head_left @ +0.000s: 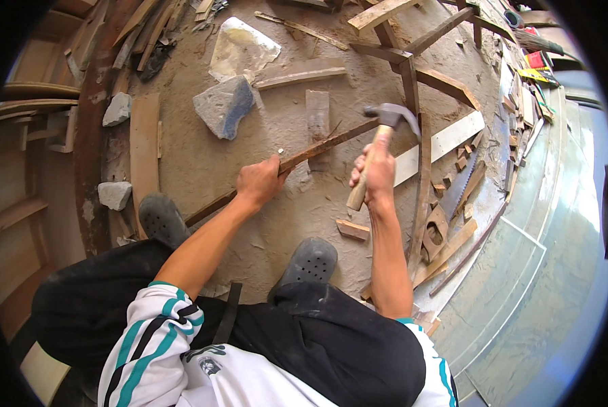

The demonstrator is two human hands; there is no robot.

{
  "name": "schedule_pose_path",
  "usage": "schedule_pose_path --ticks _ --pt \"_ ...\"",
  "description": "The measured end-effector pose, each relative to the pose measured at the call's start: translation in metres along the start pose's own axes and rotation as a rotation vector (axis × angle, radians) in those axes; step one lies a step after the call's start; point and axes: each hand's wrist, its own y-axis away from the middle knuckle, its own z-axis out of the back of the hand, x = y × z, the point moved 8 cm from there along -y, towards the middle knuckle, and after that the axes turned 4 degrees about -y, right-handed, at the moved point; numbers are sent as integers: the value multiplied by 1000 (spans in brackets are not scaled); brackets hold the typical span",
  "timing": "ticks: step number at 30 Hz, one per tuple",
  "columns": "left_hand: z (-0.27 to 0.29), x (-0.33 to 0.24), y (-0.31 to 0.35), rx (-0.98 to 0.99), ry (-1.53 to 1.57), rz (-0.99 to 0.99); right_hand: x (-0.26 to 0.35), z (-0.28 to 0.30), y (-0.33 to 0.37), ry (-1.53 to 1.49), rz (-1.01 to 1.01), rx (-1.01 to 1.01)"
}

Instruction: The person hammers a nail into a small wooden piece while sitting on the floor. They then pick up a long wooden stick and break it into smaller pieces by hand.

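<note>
My left hand is closed round a long, narrow, dark-edged wooden strip, which slants up from beside my left shoe toward a wooden frame. A tiny pale spot shows by the thumb; I cannot make out what it is. In my right hand is a claw hammer, gripped by its light wooden handle. The hammer's grey head is raised above the strip's far end, apart from it as far as I can see, and slightly blurred.
A handsaw lies among small wood offcuts at the right. Beyond them, large glass sheets cover that side. Ahead are a broken concrete block and the dark wooden frame. A plank lies left, near two stones.
</note>
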Motion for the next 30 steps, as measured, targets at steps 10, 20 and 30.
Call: schedule_pose_path --ticks 10,20,30 --pt "-2 1 9 -108 -9 -44 10 0 11 -61 -75 49" --pt "-2 1 9 -46 29 2 -33 -13 -5 221 -200 60" --pt "15 0 10 -109 167 -91 -9 4 6 358 235 47"
